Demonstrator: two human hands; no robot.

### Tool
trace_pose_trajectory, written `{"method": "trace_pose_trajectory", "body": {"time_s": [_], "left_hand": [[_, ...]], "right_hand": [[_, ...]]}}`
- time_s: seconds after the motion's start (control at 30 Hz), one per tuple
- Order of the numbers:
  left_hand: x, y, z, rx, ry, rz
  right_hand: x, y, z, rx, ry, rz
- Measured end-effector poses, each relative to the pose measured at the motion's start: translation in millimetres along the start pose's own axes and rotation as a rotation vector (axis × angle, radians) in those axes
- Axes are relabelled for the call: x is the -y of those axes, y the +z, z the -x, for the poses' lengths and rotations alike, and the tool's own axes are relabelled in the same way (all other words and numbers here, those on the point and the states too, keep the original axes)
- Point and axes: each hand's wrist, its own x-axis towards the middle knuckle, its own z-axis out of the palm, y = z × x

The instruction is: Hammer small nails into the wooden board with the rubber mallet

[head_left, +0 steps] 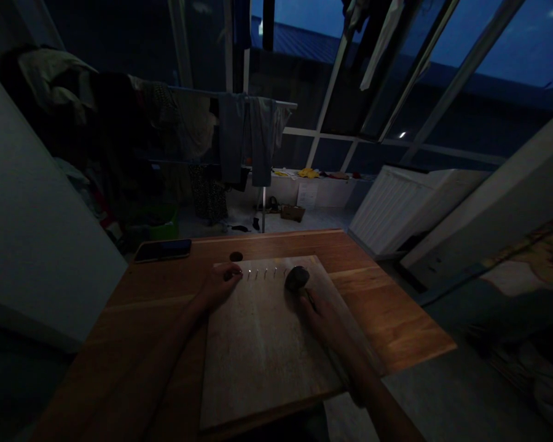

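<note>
A pale wooden board [258,350] lies on a brown wooden table [387,307]. Along the board's far edge stands a row of several small nails [265,272]. My left hand [221,283] rests at the left end of that row, fingers curled over something small that I cannot make out. My right hand [320,313] is closed round a handle, and a dark rounded hammer head [297,278] sits on the board just right of the nails. The scene is very dim.
A phone [163,250] lies at the table's far left corner, and a small dark round object [236,256] sits beyond the board. A white wall panel [37,245] stands left, a radiator [391,209] right, and a clothes rack with hanging clothes [239,141] behind.
</note>
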Motion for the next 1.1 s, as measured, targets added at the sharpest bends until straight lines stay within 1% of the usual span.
{"method": "trace_pose_trajectory", "body": {"time_s": [0.1, 0.2, 0.3, 0.4, 0.53, 0.6, 0.7, 0.8, 0.87, 0.97, 1.1], "left_hand": [[0, 0.2, 0, 0.011, 0.012, -0.004], [2, 2.6, -1, 0.002, -0.013, 0.013], [3, 4.8, -1, -0.022, -0.047, 0.035], [3, 5.1, 0, -0.025, -0.056, 0.047], [3, 4.7, 1, -0.003, -0.070, 0.099], [3, 4.6, 1, 0.012, -0.075, 0.114], [5, 4.8, 0, 0.034, -0.054, 0.126], [9, 5.7, 1, 0.028, -0.028, 0.117], [12, 6.7, 1, 0.022, -0.024, 0.119], [16, 7.9, 0, 0.017, -0.021, 0.121], [17, 8.0, -2, 0.027, 0.011, 0.090]], "right_hand": [[-1, 0, 0, -0.006, 0.000, -0.012], [0, 0, 0, 0.012, -0.017, -0.031], [10, 4, -2, 0.039, -0.038, -0.051], [32, 13, -11, 0.065, -0.080, -0.074], [72, 30, -32, 0.104, -0.175, -0.059], [90, 38, -41, 0.117, -0.192, -0.056], [107, 50, -49, 0.140, -0.209, -0.037], [111, 58, -50, 0.181, -0.197, 0.061], [111, 59, -49, 0.193, -0.183, 0.099], [109, 58, -49, 0.175, -0.195, 0.080], [101, 58, -52, 0.192, -0.193, 0.043]]}}
